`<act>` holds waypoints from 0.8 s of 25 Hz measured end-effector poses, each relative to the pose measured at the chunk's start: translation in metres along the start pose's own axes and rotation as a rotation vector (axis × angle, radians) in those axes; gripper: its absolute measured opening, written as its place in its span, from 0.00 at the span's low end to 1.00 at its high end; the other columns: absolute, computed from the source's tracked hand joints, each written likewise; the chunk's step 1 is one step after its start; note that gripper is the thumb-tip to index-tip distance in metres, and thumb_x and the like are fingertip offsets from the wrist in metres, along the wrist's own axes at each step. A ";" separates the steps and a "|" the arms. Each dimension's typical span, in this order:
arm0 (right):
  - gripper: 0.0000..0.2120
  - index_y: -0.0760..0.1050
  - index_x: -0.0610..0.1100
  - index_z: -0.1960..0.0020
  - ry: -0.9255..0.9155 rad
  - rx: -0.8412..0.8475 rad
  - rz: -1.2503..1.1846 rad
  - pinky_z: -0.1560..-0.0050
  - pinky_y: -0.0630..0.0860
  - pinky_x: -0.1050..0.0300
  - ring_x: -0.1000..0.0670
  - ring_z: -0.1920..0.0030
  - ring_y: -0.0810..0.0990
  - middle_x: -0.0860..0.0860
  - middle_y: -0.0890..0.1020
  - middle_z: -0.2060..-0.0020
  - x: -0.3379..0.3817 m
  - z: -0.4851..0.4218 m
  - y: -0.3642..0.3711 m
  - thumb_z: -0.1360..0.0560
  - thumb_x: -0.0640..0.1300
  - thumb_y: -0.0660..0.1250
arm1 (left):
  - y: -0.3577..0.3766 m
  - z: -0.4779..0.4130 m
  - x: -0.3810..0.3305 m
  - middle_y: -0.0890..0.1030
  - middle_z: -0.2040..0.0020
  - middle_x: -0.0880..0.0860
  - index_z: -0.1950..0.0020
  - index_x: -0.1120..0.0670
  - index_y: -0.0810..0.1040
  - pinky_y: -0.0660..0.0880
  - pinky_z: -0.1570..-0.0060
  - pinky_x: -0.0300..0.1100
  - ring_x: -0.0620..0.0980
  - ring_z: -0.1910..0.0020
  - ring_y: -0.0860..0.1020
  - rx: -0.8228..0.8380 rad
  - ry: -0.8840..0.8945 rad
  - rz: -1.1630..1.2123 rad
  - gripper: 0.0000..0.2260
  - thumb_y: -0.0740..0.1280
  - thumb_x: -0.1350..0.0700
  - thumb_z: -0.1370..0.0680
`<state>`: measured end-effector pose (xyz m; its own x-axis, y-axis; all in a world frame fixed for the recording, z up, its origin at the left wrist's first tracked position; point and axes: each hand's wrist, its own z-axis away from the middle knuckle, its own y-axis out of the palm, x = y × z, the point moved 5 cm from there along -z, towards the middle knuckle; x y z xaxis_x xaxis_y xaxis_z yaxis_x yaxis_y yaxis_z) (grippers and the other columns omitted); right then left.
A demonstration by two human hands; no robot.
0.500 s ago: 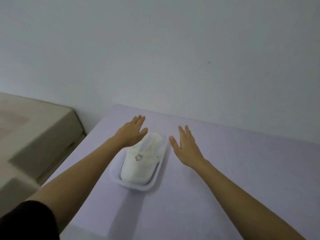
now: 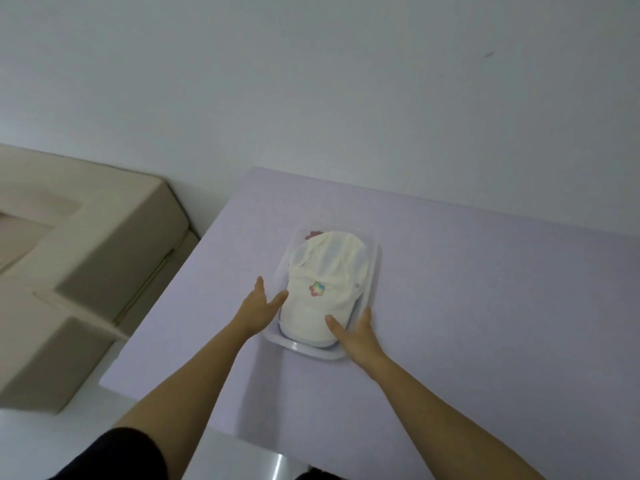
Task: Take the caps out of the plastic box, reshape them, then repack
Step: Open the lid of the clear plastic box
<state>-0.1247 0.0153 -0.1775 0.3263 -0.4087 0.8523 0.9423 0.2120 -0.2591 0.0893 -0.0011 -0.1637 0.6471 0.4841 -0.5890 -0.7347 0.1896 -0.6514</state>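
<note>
dim, even light | soft shadows | slight blur | wide-angle edge bending

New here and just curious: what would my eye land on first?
A white cap with a rainbow flower badge sits in a clear plastic box on the lilac table. Two bare hands flank its near end: the left hand beside the box, the right hand with its thumb on the cap.

Left grip [image 2: 258, 308] and right grip [image 2: 356, 337] reach forward, fingers straight
</note>
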 end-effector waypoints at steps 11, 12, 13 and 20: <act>0.41 0.47 0.47 0.23 0.023 -0.144 0.019 0.27 0.59 0.48 0.48 0.27 0.61 0.50 0.59 0.25 -0.046 0.019 -0.121 0.27 0.54 0.67 | 0.089 0.029 -0.085 0.76 0.39 0.62 0.30 0.60 0.62 0.69 0.43 0.49 0.62 0.40 0.75 -0.104 0.183 -0.021 0.23 0.54 0.46 0.19; 0.41 0.47 0.47 0.23 0.020 -0.164 0.025 0.26 0.59 0.47 0.49 0.26 0.61 0.49 0.59 0.25 -0.052 0.024 -0.137 0.27 0.56 0.67 | 0.102 0.034 -0.098 0.76 0.39 0.62 0.30 0.61 0.62 0.69 0.43 0.50 0.62 0.40 0.75 -0.100 0.200 -0.019 0.23 0.54 0.47 0.19; 0.41 0.47 0.47 0.23 0.020 -0.171 0.039 0.26 0.59 0.47 0.49 0.26 0.60 0.49 0.59 0.25 -0.057 0.029 -0.150 0.27 0.56 0.67 | 0.113 0.038 -0.107 0.76 0.39 0.62 0.30 0.61 0.62 0.69 0.43 0.50 0.62 0.40 0.75 -0.099 0.209 -0.022 0.23 0.54 0.47 0.19; 0.38 0.43 0.42 0.23 0.042 -0.162 0.020 0.28 0.53 0.57 0.49 0.25 0.55 0.48 0.54 0.24 -0.073 0.052 -0.193 0.23 0.49 0.64 | 0.159 0.056 -0.130 0.77 0.40 0.61 0.30 0.61 0.62 0.70 0.43 0.51 0.62 0.41 0.75 -0.085 0.188 -0.021 0.23 0.54 0.47 0.19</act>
<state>-0.3345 0.0500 -0.1663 0.3451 -0.4433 0.8273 0.9340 0.0757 -0.3490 -0.1231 0.0145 -0.1642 0.6944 0.3116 -0.6487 -0.7061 0.1209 -0.6977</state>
